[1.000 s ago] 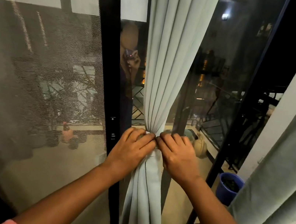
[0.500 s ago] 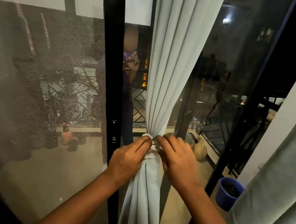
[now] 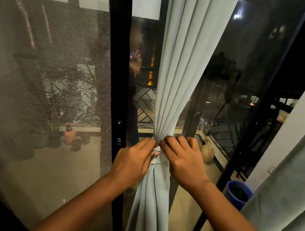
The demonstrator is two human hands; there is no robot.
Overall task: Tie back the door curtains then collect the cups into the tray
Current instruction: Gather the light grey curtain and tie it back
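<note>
A pale grey-blue curtain (image 3: 183, 64) hangs in front of the glass door, gathered into a narrow waist at mid height. A pale tie-back band (image 3: 155, 158) wraps that waist and shows only between my hands. My left hand (image 3: 132, 162) pinches the band from the left, fingers curled in against the fabric. My right hand (image 3: 184, 158) pinches it from the right, its fingertips meeting the left hand's at the gather. Below the band the curtain falls in folds to the floor. No cups or tray are in view.
A mesh screen panel (image 3: 38, 85) fills the left, with a black door frame (image 3: 113, 81) beside it. A second curtain (image 3: 295, 178) hangs at the right edge. Outside on the balcony stand a blue pot (image 3: 237, 193) and a railing.
My hands briefly dropped lower with the band exposed, then closed in again at the gather. The view has shifted slightly to the left and down.
</note>
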